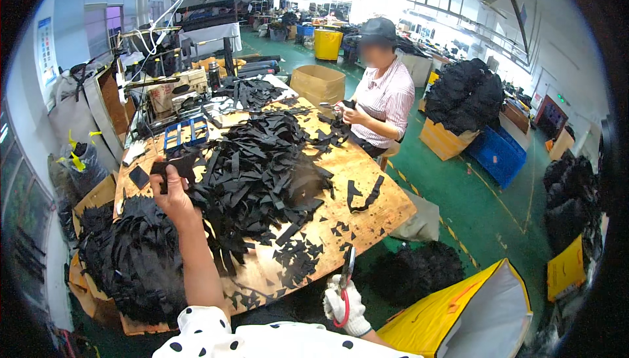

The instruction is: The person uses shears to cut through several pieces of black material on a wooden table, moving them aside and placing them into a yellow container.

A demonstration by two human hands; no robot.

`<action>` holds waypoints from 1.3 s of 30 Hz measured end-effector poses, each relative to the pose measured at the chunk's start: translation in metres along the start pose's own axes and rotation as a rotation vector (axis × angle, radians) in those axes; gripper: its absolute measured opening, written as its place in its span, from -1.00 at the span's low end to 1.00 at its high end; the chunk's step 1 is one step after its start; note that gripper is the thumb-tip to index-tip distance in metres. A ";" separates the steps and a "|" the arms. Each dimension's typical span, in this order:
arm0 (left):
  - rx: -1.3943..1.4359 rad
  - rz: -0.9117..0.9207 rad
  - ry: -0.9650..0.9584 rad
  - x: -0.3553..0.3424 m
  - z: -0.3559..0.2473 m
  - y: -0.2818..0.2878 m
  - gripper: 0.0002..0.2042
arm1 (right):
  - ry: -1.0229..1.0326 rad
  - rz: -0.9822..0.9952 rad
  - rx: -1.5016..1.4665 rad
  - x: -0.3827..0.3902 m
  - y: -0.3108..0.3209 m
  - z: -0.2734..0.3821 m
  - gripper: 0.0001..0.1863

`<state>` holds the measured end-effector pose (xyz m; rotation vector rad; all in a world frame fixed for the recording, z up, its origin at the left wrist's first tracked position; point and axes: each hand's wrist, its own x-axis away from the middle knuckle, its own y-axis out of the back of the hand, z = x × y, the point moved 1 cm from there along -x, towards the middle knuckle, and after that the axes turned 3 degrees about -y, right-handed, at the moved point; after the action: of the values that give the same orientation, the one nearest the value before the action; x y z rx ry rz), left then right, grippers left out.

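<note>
My bare left hand (174,199) is raised over the left side of the wooden table, its fingers closed round a black fabric piece (183,166). Beside it spreads a large heap of black fabric strips (252,161). My right hand (356,313), in a white glove, is low near the table's front edge. It grips a pair of scissors (345,298) with red handles, blades pointing up, apart from any fabric. Small black offcuts (298,259) lie scattered on the wooden table (367,217) ahead of the scissors.
Across the table sits a person (391,99) in a striped shirt, handling black fabric. More strips (134,253) are piled at the left. A blue tray (185,134) and a sewing machine (173,96) stand beyond. At lower right are a yellow bag (439,312) and a black heap (419,269).
</note>
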<state>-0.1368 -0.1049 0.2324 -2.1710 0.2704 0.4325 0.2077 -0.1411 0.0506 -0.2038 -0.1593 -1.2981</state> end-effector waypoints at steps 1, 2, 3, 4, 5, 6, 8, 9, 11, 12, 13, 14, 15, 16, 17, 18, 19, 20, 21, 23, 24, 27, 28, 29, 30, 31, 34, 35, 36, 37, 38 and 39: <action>-0.152 0.140 0.054 0.004 -0.004 0.000 -0.89 | -0.005 -0.001 -0.002 -0.001 0.000 -0.005 -0.70; -0.305 0.280 0.111 0.010 -0.009 0.000 -0.91 | 0.034 -0.010 0.018 -0.004 0.001 -0.012 -0.71; -0.473 0.446 0.235 0.022 -0.019 -0.004 -0.91 | 0.074 -0.009 0.044 -0.004 0.001 -0.015 -0.72; -0.563 0.735 0.167 0.029 -0.007 0.001 -0.90 | 0.067 -0.005 0.049 0.000 0.000 -0.010 -0.72; -0.675 0.905 0.176 0.047 0.002 0.008 -0.87 | 0.018 0.033 -0.025 0.004 -0.003 -0.001 -0.73; -0.689 1.068 0.269 0.067 0.012 0.010 -0.86 | -0.035 0.065 -0.102 0.005 -0.005 0.006 -0.74; -0.639 1.282 0.653 0.107 0.028 0.021 -0.77 | -0.084 0.089 -0.165 0.001 -0.009 0.008 -0.75; -0.647 1.414 0.617 0.123 0.033 0.020 -0.79 | -0.128 0.105 -0.236 0.000 -0.009 0.005 -0.75; -0.706 1.516 0.475 0.150 0.073 0.053 -0.76 | -0.106 0.112 -0.347 -0.013 -0.012 -0.006 -0.75; -0.566 1.438 0.729 0.158 0.059 0.040 -0.76 | -0.135 0.201 -0.253 -0.014 -0.007 0.001 -0.75; -0.544 1.454 0.703 0.161 0.063 0.043 -0.77 | -0.057 0.208 -0.175 -0.016 -0.005 -0.004 -0.78; -0.660 1.434 0.669 0.163 0.052 0.037 -0.78 | -0.091 0.153 -0.058 -0.009 -0.010 0.009 -0.77; -0.714 1.462 0.715 0.165 0.058 0.039 -0.67 | -0.330 0.186 -0.321 -0.012 -0.008 0.008 -0.71; -0.742 1.468 0.751 0.164 0.054 0.032 -0.67 | -0.186 0.191 -0.214 -0.010 -0.009 0.010 -0.68; -0.770 1.475 0.782 0.163 0.048 0.027 -0.67 | -0.038 0.199 -0.108 -0.006 -0.010 0.012 -0.65; -0.766 1.487 0.706 0.165 0.051 0.031 -0.67 | -0.117 0.244 -0.145 -0.007 -0.008 0.009 -0.65; -0.768 1.482 0.715 0.168 0.054 0.036 -0.67 | -0.126 0.246 -0.143 -0.004 -0.008 0.009 -0.65; -0.722 1.463 0.745 0.170 0.058 0.040 -0.67 | -0.146 0.253 -0.172 -0.001 -0.010 0.012 -0.65; -0.676 1.445 0.776 0.174 0.060 0.043 -0.68 | -0.168 0.260 -0.202 0.002 -0.012 0.016 -0.65; -0.661 1.429 0.834 0.178 0.063 0.049 -0.70 | 0.010 0.238 0.099 0.002 -0.008 0.018 -0.61; -0.659 1.434 0.828 0.179 0.058 0.047 -0.70 | 0.028 0.211 0.237 0.002 -0.006 0.014 -0.58; -0.657 1.431 0.779 0.183 0.053 0.047 -0.71 | 0.023 0.180 0.368 0.005 -0.007 0.022 -0.54; -0.685 1.456 0.766 0.183 0.051 0.045 -0.74 | 0.005 0.176 0.359 0.005 -0.009 0.026 -0.53; -0.714 1.481 0.752 0.182 0.049 0.044 -0.77 | 0.002 0.179 0.362 0.005 -0.011 0.027 -0.53; -0.713 1.479 0.756 0.182 0.048 0.042 -0.77 | -0.059 0.188 0.350 0.004 -0.012 0.027 -0.53; -0.717 1.488 0.716 0.181 0.047 0.040 -0.77 | -0.120 0.196 0.339 0.003 -0.012 0.028 -0.53; -0.728 1.489 0.725 0.182 0.048 0.041 -0.77 | -0.004 0.195 0.473 0.004 -0.013 0.034 -0.53; -0.732 1.485 0.772 0.183 0.048 0.042 -0.77 | -0.006 0.199 0.475 0.003 -0.013 0.031 -0.53; -0.731 1.484 0.775 0.183 0.047 0.041 -0.77 | 0.008 0.186 0.521 0.000 -0.011 0.024 -0.52; -0.749 1.492 0.777 0.184 0.044 0.040 -0.77 | 0.022 0.172 0.567 -0.003 -0.010 0.019 -0.51; -0.767 1.499 0.780 0.185 0.043 0.039 -0.78 | 0.020 0.172 0.568 -0.004 -0.007 0.015 -0.51; -0.768 1.495 0.782 0.187 0.044 0.042 -0.78 | -0.024 0.219 0.534 -0.004 -0.005 0.012 -0.49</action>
<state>0.0112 -0.1008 0.1026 -2.3376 2.5532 0.4600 0.2019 -0.1353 0.0610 0.2148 -0.4828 -0.9962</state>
